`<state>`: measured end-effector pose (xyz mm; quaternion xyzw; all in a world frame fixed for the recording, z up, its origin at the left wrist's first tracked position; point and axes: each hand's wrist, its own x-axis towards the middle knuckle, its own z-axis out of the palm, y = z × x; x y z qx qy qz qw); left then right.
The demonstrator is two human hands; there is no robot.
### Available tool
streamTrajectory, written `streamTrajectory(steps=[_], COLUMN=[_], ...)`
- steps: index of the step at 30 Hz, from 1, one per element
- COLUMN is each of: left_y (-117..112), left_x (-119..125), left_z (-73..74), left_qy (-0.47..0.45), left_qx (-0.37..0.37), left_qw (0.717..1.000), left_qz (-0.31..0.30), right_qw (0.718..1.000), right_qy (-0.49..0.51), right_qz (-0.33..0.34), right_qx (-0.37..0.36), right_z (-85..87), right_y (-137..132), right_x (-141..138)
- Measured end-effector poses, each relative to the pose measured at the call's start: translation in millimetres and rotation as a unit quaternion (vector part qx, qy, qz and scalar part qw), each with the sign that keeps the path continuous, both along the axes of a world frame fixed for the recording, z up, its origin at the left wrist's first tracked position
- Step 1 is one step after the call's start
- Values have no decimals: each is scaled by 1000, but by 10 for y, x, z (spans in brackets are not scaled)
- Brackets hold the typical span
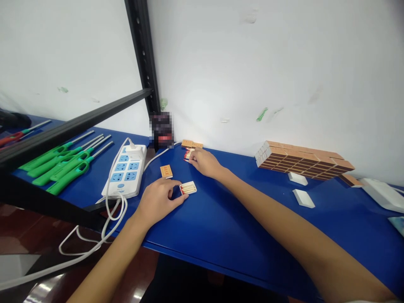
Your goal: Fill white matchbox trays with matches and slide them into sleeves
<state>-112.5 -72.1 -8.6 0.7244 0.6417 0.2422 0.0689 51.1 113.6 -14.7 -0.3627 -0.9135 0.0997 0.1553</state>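
My left hand [160, 195] grips a small white matchbox tray [192, 184] between thumb and fingers, on the blue surface. Several red-tipped matches [188, 189] lie side by side in it. Farther back, my right hand [203, 161] pinches at a small pile of matches [188, 155]; its fingertips partly cover them, so how many it holds is hidden. An orange-brown matchbox sleeve [166, 171] lies just beyond my left hand. Two more matchboxes [187, 143] rest by the wall, behind the pile.
A stack of matchboxes [303, 160] stands along the wall at right, with white trays [303, 198] before it. A power strip [126, 172] with looping white cables [109, 229] lies left, near green long-necked lighters [63, 164]. A black shelf frame [143, 50] rises behind.
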Motion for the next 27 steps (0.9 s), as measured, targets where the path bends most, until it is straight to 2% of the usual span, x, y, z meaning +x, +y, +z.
streamTrajectory(steps=[3, 6, 11, 14, 16, 19, 23, 27], left_y=[-2, -2, 2, 0, -2, -3, 1, 6], left_x=[1, -2, -18, -22, -19, -14, -15, -17], left_z=[1, 7, -4, -14, -12, -6, -9, -5], left_qy=[4, 8, 7, 6, 4, 0, -2, -3], left_qx=[1, 3, 5, 7, 5, 0, 6, 5], left_qw=[1000, 1000, 1000, 1000, 1000, 1000, 1000, 1000], left_qz=[2, 8, 13, 9, 7, 10, 8, 9], right_qw=[1000, 1000, 994, 988, 986, 993, 997, 997], right_qy=[-11, -10, -13, -48, -52, 0, 67, 63], right_qz=[2, 15, 95, 130, 139, 105, 44, 44], right_qx=[-12, -25, -56, -70, -76, -56, -1, -10], right_z=[23, 115, 309, 344, 346, 339, 249, 75], right_y=[-23, -126, -536, -753, -783, -605, -146, 134], right_x=[43, 130, 271, 287, 274, 238, 175, 106])
